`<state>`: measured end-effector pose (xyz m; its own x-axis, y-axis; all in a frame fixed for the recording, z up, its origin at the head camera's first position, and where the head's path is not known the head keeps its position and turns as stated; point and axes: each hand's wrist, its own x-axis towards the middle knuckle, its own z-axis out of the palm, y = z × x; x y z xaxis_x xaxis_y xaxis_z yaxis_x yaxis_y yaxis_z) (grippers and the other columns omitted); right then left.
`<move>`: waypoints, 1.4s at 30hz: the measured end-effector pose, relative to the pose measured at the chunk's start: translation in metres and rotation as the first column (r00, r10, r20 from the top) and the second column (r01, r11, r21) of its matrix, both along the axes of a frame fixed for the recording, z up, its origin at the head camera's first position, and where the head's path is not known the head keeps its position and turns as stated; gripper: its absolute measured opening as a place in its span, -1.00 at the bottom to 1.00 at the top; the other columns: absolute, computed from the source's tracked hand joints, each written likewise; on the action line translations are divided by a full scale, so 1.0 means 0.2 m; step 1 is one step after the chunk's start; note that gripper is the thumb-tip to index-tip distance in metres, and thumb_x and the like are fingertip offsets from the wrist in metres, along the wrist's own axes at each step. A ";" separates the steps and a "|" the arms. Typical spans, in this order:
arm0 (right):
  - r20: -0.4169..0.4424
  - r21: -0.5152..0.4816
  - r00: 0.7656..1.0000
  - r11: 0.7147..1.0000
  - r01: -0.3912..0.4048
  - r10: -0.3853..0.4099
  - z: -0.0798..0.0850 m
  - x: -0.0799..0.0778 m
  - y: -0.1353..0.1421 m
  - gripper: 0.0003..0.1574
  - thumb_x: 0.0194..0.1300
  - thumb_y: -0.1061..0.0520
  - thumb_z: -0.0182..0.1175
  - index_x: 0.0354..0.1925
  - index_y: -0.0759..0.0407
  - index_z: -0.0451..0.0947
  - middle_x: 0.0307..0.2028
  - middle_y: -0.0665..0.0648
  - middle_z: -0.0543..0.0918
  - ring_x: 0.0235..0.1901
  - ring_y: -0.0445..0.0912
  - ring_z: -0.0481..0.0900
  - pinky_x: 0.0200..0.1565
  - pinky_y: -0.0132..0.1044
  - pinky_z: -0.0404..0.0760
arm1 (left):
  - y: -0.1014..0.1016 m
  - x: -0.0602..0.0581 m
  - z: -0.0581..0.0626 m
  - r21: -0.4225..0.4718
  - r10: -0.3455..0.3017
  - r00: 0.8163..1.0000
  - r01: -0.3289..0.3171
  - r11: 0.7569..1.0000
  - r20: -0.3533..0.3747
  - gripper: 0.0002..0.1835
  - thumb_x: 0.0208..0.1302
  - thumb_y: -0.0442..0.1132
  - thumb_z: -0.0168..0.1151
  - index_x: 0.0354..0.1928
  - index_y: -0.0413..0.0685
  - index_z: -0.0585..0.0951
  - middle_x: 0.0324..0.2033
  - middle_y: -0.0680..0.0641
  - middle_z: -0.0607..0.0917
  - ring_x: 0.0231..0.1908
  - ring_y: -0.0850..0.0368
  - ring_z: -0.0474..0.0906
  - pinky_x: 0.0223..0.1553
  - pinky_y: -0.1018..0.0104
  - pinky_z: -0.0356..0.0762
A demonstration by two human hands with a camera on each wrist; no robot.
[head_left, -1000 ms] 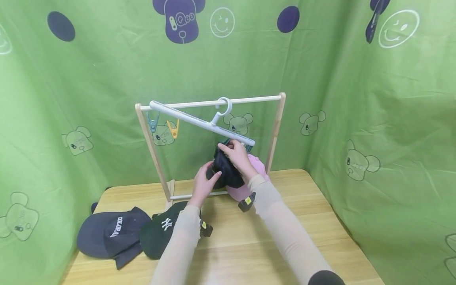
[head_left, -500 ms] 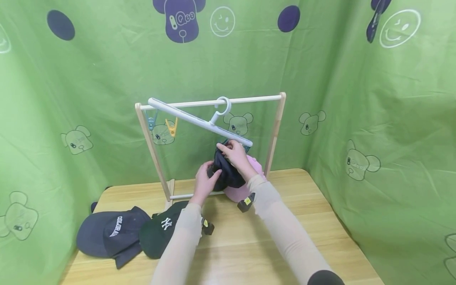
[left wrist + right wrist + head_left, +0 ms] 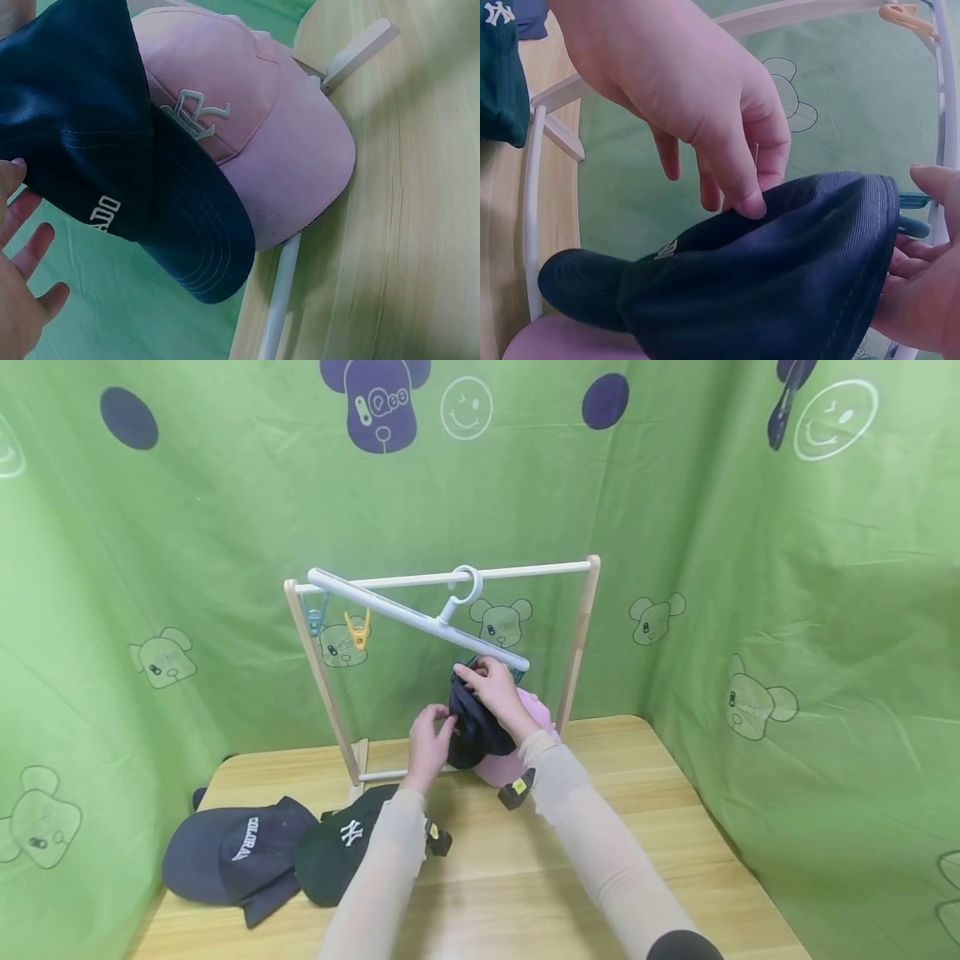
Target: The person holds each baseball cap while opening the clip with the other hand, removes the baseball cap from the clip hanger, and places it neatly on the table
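A dark navy cap (image 3: 480, 722) with white lettering hangs below the low right end of a pale hanger (image 3: 420, 620). My right hand (image 3: 495, 689) holds the cap's rim near a teal clip (image 3: 915, 214); in the right wrist view its fingers lie behind the fabric edge. My left hand (image 3: 429, 747) touches the cap's lettered side with a fingertip. In the left wrist view its other fingers (image 3: 37, 251) are spread apart from the cloth. A pink cap (image 3: 292, 165) with silver lettering hangs right behind the dark one, partly covered by it.
The hanger hooks on a wooden rack (image 3: 536, 571) and tilts down to the right. Blue (image 3: 315, 617) and yellow (image 3: 358, 631) clips hang at its raised left end. A navy cap (image 3: 225, 856) and a dark green cap (image 3: 337, 852) lie front left on the table (image 3: 510, 877).
My left hand has loosened from the cap's side, thumb and fingers drawing together beside it. The cap has swung slightly, its brim lower. The hanger has shifted a little left. My right hand stays at the rim.
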<state>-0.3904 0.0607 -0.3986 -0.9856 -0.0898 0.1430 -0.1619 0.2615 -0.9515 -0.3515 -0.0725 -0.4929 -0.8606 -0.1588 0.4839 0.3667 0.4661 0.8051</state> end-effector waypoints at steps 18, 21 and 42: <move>0.010 -0.025 1.000 1.000 -0.004 0.004 0.01 0.01 -0.03 -0.50 0.30 -0.13 0.24 -0.09 0.28 0.50 -0.28 0.17 0.68 -0.17 0.21 0.64 -0.24 -0.27 0.62 | -0.05 0.06 -0.03 0.142 0.133 0.983 -0.114 0.983 -0.129 -0.87 0.36 -0.30 0.17 -0.15 -0.23 0.56 -0.16 -0.26 0.74 -0.06 -0.13 0.68 0.06 0.01 0.63; 0.006 0.008 1.000 1.000 -0.004 0.004 0.02 0.01 -0.03 -0.49 0.29 -0.18 0.23 -0.16 0.25 0.51 -0.39 0.07 0.60 -0.19 0.25 0.59 -0.25 -0.19 0.60 | -0.06 0.06 -0.02 0.139 0.143 0.978 -0.122 0.983 -0.150 -0.87 0.36 -0.29 0.16 -0.15 -0.22 0.56 -0.17 -0.25 0.74 -0.07 -0.12 0.68 0.04 0.01 0.63; 0.058 0.209 0.996 0.976 0.060 -0.074 0.07 -0.04 -0.08 -0.37 0.30 -0.38 0.06 -0.58 0.08 0.49 -0.71 -0.04 0.49 -0.74 -0.20 0.42 -0.56 -0.39 0.50 | -0.11 0.08 0.01 0.115 0.141 0.980 -0.125 0.985 -0.143 -0.87 0.35 -0.29 0.18 -0.16 -0.20 0.58 -0.18 -0.22 0.74 -0.06 -0.11 0.68 0.13 0.04 0.59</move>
<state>-0.3980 0.0448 -0.3838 -0.9970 -0.0440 0.0634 -0.0765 0.4620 -0.8836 -0.3365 -0.0943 -0.4901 -0.7473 -0.3235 0.5805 0.4275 0.4348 0.7926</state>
